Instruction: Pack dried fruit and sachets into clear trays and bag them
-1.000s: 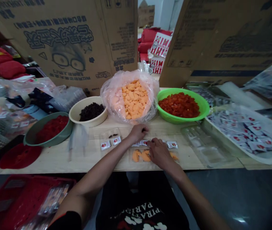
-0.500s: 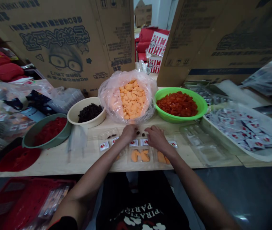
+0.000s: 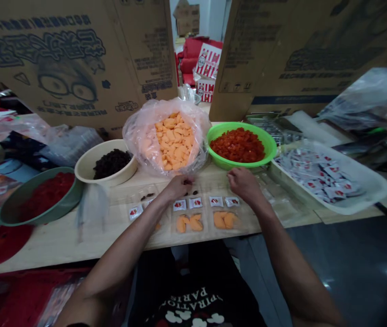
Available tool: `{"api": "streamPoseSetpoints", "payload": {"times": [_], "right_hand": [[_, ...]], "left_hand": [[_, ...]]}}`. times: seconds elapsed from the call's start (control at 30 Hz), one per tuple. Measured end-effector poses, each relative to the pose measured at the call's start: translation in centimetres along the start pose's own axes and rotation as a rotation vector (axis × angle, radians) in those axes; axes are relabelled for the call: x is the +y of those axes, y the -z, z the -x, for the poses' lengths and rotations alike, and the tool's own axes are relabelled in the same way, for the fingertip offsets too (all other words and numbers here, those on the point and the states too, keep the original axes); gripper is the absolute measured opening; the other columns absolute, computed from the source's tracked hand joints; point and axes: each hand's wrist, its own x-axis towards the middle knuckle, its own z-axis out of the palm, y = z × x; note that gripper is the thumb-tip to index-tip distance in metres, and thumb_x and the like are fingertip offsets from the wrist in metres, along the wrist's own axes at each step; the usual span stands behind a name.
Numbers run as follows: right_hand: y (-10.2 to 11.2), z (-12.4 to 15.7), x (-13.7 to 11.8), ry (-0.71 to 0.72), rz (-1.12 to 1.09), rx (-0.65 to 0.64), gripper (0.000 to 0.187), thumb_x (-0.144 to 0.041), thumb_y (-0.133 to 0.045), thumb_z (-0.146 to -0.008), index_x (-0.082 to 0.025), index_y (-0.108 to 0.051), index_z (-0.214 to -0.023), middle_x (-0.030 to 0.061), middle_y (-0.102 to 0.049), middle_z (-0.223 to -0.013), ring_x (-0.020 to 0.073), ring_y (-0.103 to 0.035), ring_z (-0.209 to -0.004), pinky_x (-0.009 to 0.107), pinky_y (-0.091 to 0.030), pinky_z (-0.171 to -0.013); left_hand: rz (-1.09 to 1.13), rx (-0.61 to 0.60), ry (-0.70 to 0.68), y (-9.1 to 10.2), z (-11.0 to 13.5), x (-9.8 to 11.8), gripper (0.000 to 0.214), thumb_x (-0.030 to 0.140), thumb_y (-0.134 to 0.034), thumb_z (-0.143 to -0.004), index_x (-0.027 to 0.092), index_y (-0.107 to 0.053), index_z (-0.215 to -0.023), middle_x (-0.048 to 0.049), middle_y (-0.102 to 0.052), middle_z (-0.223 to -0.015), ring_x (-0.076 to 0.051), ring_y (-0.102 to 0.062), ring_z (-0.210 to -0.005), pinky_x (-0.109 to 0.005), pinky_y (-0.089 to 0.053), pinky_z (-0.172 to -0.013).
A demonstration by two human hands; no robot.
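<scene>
Dark raisins [image 3: 188, 182] lie as a few loose bits on the wooden table [image 3: 43, 245], just beyond the fingertips of the left hand [image 3: 179, 187], and a couple more sit in a clear plastic tray [image 3: 146, 202]. They should be light, soft and a little tacky, so they are probably best pinched between fingertips, one or a few at a time, with little pressure.

The left hand is curled, fingers pointing down, and I cannot tell whether it holds a raisin. The right hand [image 3: 244, 184] is loosely curled, well apart from the left, and shows nothing held, though its palm side is hidden.

Below them lie more thin trays, likely flimsy and best taken by the edge, with red-printed sachets [image 3: 180, 205] and orange slices [image 3: 186, 224] inside.

Beyond stand a cream bowl [image 3: 84, 170] heaped with raisins, a plastic bag [image 3: 139, 136] of orange pieces, and a green bowl [image 3: 268, 154] of diced red fruit. A grey-green bowl [image 3: 74, 200] sits to the left, a white tray [image 3: 367, 195] of sachets to the right.
</scene>
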Motion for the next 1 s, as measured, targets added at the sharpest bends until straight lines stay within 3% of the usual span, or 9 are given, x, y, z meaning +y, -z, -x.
{"api": "streamPoseSetpoints", "payload": {"times": [0.07, 0.13, 0.23, 0.3, 0.47, 0.6, 0.77, 0.87, 1.0], "right_hand": [[0.5, 1.0, 2.5, 0.007, -0.041, -0.006, 0.026, -0.021, -0.047, -0.092, -0.015, -0.072, -0.097, 0.0137, -0.068, -0.095, 0.0252, -0.060, -0.091, 0.034, -0.044, -0.081], [0.3, 2.2, 3.9, 0.033, -0.073, -0.020, 0.025, -0.018, -0.048, -0.091, -0.015, -0.072, -0.094, 0.0120, -0.069, -0.092, 0.0240, -0.061, -0.090, 0.032, -0.044, -0.080], [-0.4, 3.8, 4.7, 0.026, -0.089, -0.031, 0.025, -0.016, -0.047, -0.089, -0.016, -0.072, -0.094, 0.0113, -0.071, -0.093, 0.0238, -0.062, -0.091, 0.032, -0.044, -0.079], [-0.9, 4.5, 5.0, 0.011, -0.098, -0.039, 0.026, -0.014, -0.046, -0.089, -0.015, -0.072, -0.094, 0.0113, -0.072, -0.095, 0.0240, -0.063, -0.094, 0.032, -0.044, -0.081], [-1.0, 4.9, 6.4, -0.035, -0.120, -0.048, 0.029, -0.012, -0.044, -0.089, -0.015, -0.072, -0.098, 0.0118, -0.072, -0.099, 0.0236, -0.063, -0.096, 0.032, -0.044, -0.085], [-1.1, 4.1, 6.1, -0.030, -0.125, -0.008, 0.030, -0.009, -0.044, -0.088, -0.013, -0.072, -0.099, 0.0128, -0.070, -0.100, 0.0229, -0.062, -0.096, 0.031, -0.044, -0.086], [-1.6, 3.4, 5.1, 0.009, -0.120, 0.018, 0.029, -0.010, -0.045, -0.088, -0.014, -0.072, -0.099, 0.0120, -0.069, -0.097, 0.0230, -0.061, -0.095, 0.031, -0.043, -0.085], [-1.7, 3.3, 5.4, 0.010, -0.101, 0.010, 0.029, -0.008, -0.045, -0.087, -0.013, -0.072, -0.098, 0.0128, -0.069, -0.097, 0.0235, -0.061, -0.095, 0.031, -0.043, -0.084], [-1.5, 3.3, 5.8, 0.017, -0.053, -0.026, 0.033, -0.006, -0.044, -0.086, -0.011, -0.072, -0.104, 0.0150, -0.067, -0.103, 0.0241, -0.059, -0.098, 0.032, -0.041, -0.088]], "left_hand": [[0.077, -0.033, -0.031, -2.3, -1.0, 1.7, 0.035, 0.005, -0.057, -0.073, 0.010, -0.070, -0.105, -0.0024, -0.069, -0.081, -0.014, -0.062, -0.070, -0.022, -0.047, -0.065], [0.004, -0.024, -0.120, -5.1, -2.1, 3.5, 0.032, 0.003, -0.057, -0.073, 0.010, -0.071, -0.101, -0.0045, -0.071, -0.085, -0.015, -0.063, -0.074, -0.023, -0.048, -0.069], [-0.171, -0.029, -0.230, -8.8, -3.5, 5.7, 0.027, 0.005, -0.057, -0.077, 0.012, -0.074, -0.096, -0.0063, -0.074, -0.088, -0.018, -0.065, -0.081, -0.026, -0.049, -0.076], [-0.236, -0.052, -0.248, -10.1, -4.0, 6.3, 0.026, 0.004, -0.058, -0.075, 0.015, -0.077, -0.090, -0.0072, -0.075, -0.088, -0.021, -0.067, -0.084, -0.028, -0.050, -0.080], [-0.274, -0.034, -0.205, -9.5, -4.5, 5.6, 0.038, -0.001, -0.055, -0.073, 0.014, -0.078, -0.099, -0.0083, -0.077, -0.091, -0.023, -0.068, -0.087, -0.030, -0.051, -0.080], [-0.283, 0.007, -0.160, -8.5, -5.3, 5.6, 0.032, 0.002, -0.055, -0.078, 0.009, -0.076, -0.100, -0.0099, -0.076, -0.088, -0.020, -0.068, -0.080, -0.028, -0.051, -0.074], [-0.294, -0.008, -0.195, -10.2, -6.2, 6.7, 0.029, 0.005, -0.057, -0.081, 0.013, -0.076, -0.102, -0.0049, -0.077, -0.088, -0.016, -0.068, -0.079, -0.025, -0.052, -0.074], [-0.338, -0.011, -0.224, -10.5, -5.8, 6.8, 0.026, 0.008, -0.058, -0.082, 0.014, -0.077, -0.099, -0.0057, -0.076, -0.091, -0.019, -0.068, -0.085, -0.028, -0.053, -0.081], [-0.408, -0.025, -0.264, -9.1, -4.1, 5.8, 0.026, 0.008, -0.055, -0.085, 0.015, -0.079, -0.094, -0.0084, -0.074, -0.095, -0.021, -0.067, -0.088, -0.031, -0.052, -0.085]]}}
